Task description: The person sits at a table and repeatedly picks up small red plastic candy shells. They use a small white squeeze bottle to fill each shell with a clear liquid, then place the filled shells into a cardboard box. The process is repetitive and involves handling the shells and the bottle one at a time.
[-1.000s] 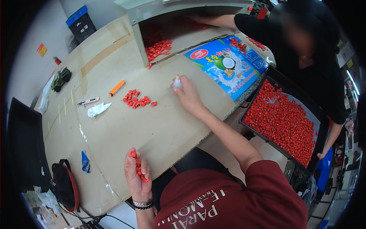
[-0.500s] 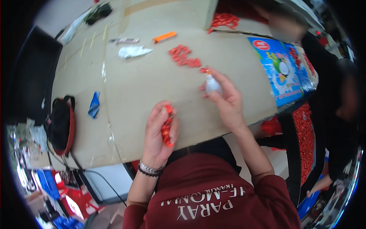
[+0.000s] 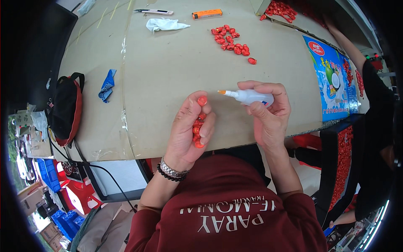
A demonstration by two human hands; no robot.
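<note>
My left hand (image 3: 182,134) curls around several small shiny red round pieces (image 3: 196,129), stacked along the palm. One red piece (image 3: 202,101) sits at the tips of the thumb and forefinger. In my right hand (image 3: 275,119) is a small white squeeze bottle (image 3: 254,97), gripped between thumb and fingers and lying nearly level. Its orange nozzle tip (image 3: 221,92) points left toward my left hand, a short gap away from the red piece there. Farther off on the table lies a loose cluster of similar red pieces (image 3: 230,40), with a single red piece (image 3: 252,61) at its near end.
A brown-covered table (image 3: 155,71) spans the view. On it lie an orange box-shaped object (image 3: 207,14), a utility knife (image 3: 154,12), a crumpled white tissue (image 3: 166,25), a blue scrap (image 3: 107,85) and a black-red pouch (image 3: 68,110). Blue printed cardboard (image 3: 331,80) and another person's arm (image 3: 348,46) are at right.
The bottle has swung from pointing away at the red pieces to pointing left at my left hand. The red piece by its tip now lies apart on the table. The whole view has shifted.
</note>
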